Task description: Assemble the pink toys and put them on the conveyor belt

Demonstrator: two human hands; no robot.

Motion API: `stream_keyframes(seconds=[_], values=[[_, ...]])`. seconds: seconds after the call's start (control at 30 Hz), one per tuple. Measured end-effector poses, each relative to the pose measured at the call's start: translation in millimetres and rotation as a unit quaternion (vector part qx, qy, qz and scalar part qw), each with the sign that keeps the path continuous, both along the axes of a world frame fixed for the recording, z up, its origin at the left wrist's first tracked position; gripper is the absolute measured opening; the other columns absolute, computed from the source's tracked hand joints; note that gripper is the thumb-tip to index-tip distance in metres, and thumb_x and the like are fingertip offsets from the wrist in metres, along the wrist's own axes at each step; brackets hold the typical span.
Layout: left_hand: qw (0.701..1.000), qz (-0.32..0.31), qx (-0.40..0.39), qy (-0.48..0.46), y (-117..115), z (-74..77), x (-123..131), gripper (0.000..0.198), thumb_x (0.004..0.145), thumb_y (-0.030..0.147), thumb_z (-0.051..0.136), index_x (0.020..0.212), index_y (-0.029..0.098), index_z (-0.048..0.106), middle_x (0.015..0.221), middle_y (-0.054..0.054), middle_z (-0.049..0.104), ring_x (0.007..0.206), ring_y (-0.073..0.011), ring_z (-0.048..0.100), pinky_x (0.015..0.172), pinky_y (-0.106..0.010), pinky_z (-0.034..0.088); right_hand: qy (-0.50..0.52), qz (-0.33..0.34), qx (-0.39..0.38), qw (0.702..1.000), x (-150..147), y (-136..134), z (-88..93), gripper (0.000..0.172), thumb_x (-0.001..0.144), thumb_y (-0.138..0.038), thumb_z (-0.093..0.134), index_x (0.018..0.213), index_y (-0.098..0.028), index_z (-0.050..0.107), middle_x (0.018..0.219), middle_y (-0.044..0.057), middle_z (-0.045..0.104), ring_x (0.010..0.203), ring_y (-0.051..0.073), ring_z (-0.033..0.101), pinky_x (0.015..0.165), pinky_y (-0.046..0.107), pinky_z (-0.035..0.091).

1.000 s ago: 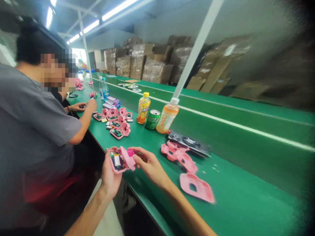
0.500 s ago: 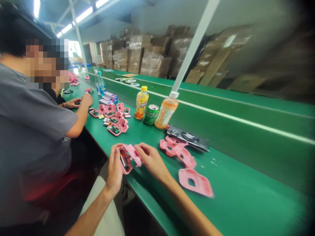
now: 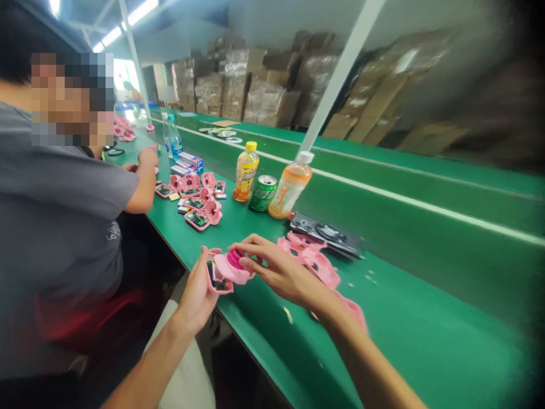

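Counted on the green bench (image 3: 426, 341): two juice bottles (image 3: 246, 172), one can (image 3: 263, 193), one black tray (image 3: 327, 234) and three loose pink shells (image 3: 315, 264). Stacked cartons (image 3: 255, 91) line the far wall, and a co-worker (image 3: 55, 216) sits alongside. The left hand (image 3: 200, 292) is closed round an open pink case (image 3: 218, 279) at the bench's near edge. The right hand (image 3: 276, 270), fingers half spread, pinches the case's cover (image 3: 234, 267).

Bright overhead tube lights (image 3: 140, 11) (glaring top left); motion-blurred boxes (image 3: 272, 85); dark, smeared right edge and corners
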State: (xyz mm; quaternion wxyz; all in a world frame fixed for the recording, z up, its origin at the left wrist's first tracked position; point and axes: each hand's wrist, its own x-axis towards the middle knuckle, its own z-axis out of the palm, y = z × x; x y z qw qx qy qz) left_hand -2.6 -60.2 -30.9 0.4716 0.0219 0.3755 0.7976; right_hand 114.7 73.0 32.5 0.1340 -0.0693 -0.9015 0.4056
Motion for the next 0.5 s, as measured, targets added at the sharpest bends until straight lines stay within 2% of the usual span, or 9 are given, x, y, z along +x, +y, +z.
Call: stream_keyframes(seconds=[0.1, 0.2, 0.27, 0.37, 0.5], values=[[0.998, -0.056, 0.024, -0.003, 3.6, 0.6, 1.6, 0.031, 0.102, 0.042, 0.052, 0.104, 0.014, 0.065, 0.086, -0.005, 0.07, 0.067, -0.0139, 0.068, 0.054, -0.021, 0.052, 0.021, 0.045, -0.001, 0.999, -0.5, -2.4, 5.4, 0.037, 0.099, -0.016, 0.047, 0.127, -0.026, 0.068, 0.114, 0.007, 0.061, 0.101, 0.018, 0.062, 0.09, 0.031, 0.052], [0.998, -0.049, 0.022, 0.03, 8.6, 0.6, 4.7, 0.028, 0.097, 0.042, 0.062, 0.101, 0.014, 0.065, 0.081, -0.004, 0.069, 0.066, -0.0144, 0.067, 0.054, -0.022, 0.052, 0.029, 0.046, -0.007, 0.998, -1.5, -2.8, 4.1, 0.044, 0.095, -0.009, 0.045, 0.127, -0.026, 0.068, 0.119, 0.007, 0.063, 0.104, 0.018, 0.062, 0.091, 0.032, 0.053], [0.998, -0.023, 0.018, 0.053, 12.1, 0.2, 7.5, 0.028, 0.093, 0.042, 0.068, 0.101, 0.016, 0.063, 0.082, -0.003, 0.069, 0.066, -0.0145, 0.068, 0.055, -0.022, 0.051, 0.03, 0.016, -0.004, 0.999, -1.8, -2.6, 2.9, 0.038, 0.097, -0.014, 0.047, 0.125, -0.025, 0.07, 0.117, 0.007, 0.067, 0.102, 0.018, 0.065, 0.091, 0.033, 0.053], [0.997, 0.024, 0.024, 0.072, 17.3, 0.3, 12.0, 0.03, 0.091, 0.043, 0.071, 0.108, 0.019, 0.061, 0.09, -0.002, 0.07, 0.073, -0.0134, 0.069, 0.063, -0.021, 0.053, 0.025, -0.064, -0.003, 0.998, -2.8, -3.7, 2.6, 0.027, 0.096, -0.029, 0.059, 0.118, -0.024, 0.074, 0.111, 0.007, 0.073, 0.098, 0.021, 0.068, 0.087, 0.033, 0.054], [0.993, 0.069, 0.023, 0.095, 23.7, 3.6, 16.9, 0.034, 0.09, 0.044, 0.072, 0.108, 0.019, 0.06, 0.091, -0.001, 0.07, 0.08, -0.0126, 0.069, 0.073, -0.022, 0.054, 0.009, -0.117, -0.02, 0.993, -6.0, -6.3, 3.4, 0.02, 0.092, -0.034, 0.065, 0.102, -0.021, 0.078, 0.097, 0.004, 0.078, 0.085, 0.02, 0.071, 0.078, 0.031, 0.054]])
